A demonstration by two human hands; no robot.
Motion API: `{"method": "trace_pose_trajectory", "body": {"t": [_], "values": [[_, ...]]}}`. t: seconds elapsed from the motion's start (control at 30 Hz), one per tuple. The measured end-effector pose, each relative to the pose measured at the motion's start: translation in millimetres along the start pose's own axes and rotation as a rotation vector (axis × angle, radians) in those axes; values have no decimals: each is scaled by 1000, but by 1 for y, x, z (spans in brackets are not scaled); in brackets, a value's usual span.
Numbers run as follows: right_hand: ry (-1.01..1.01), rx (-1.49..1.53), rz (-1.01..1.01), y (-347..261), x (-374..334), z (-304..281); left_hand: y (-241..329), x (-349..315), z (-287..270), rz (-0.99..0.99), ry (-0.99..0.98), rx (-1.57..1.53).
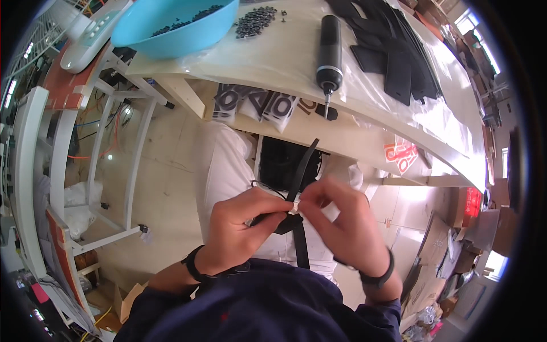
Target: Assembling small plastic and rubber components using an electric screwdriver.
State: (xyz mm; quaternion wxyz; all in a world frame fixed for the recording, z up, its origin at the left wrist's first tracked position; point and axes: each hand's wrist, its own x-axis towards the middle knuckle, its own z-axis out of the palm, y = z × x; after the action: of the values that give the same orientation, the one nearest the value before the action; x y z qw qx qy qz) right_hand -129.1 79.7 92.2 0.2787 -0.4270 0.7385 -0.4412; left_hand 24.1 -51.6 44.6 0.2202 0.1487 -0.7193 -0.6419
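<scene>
Above my lap, my left hand (pixel 242 228) pinches a narrow black strap (pixel 302 171) between thumb and fingers. The strap's upper end sticks up away from me, and another black length hangs below the fingers. My right hand (pixel 341 219) is closed in a pinch right beside it, thumb and index finger together at a small pale piece (pixel 294 208). Whether the right fingertips grip that piece or something else is too small to tell. Dark material (pixel 285 223) lies under the left fingertips. A black container or bag (pixel 289 162) sits between my knees, partly hidden by the strap.
On the table (pixel 273 57) ahead stand a light-blue basin (pixel 176 43) of small black parts, a heap of small dark fasteners (pixel 256 23), a black electric screwdriver (pixel 330 48) and stacked black strips (pixel 393 51). Printed bags (pixel 250 105) lie beneath. A white metal frame (pixel 137 165) stands left; cardboard (pixel 430 251) right.
</scene>
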Motion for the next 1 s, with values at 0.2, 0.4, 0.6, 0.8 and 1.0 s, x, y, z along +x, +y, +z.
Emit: {"method": "trace_pose_trajectory", "body": {"t": [0.2, 0.4, 0.6, 0.8, 1.0], "values": [[154, -351, -331, -59, 110, -42, -10, -1, -18, -76, 82, -115], [72, -814, -557, -38, 255, -60, -8, -2, -29, -167, 106, -221], [-112, -916, -527, -23, 312, -78, -20, -3, -47, -175, 127, -225], [-142, -846, -531, -11, 326, -74, -26, 4, -58, -154, 103, -149], [-206, -795, -447, -18, 328, -66, -27, 10, -55, -110, 91, -152]]}}
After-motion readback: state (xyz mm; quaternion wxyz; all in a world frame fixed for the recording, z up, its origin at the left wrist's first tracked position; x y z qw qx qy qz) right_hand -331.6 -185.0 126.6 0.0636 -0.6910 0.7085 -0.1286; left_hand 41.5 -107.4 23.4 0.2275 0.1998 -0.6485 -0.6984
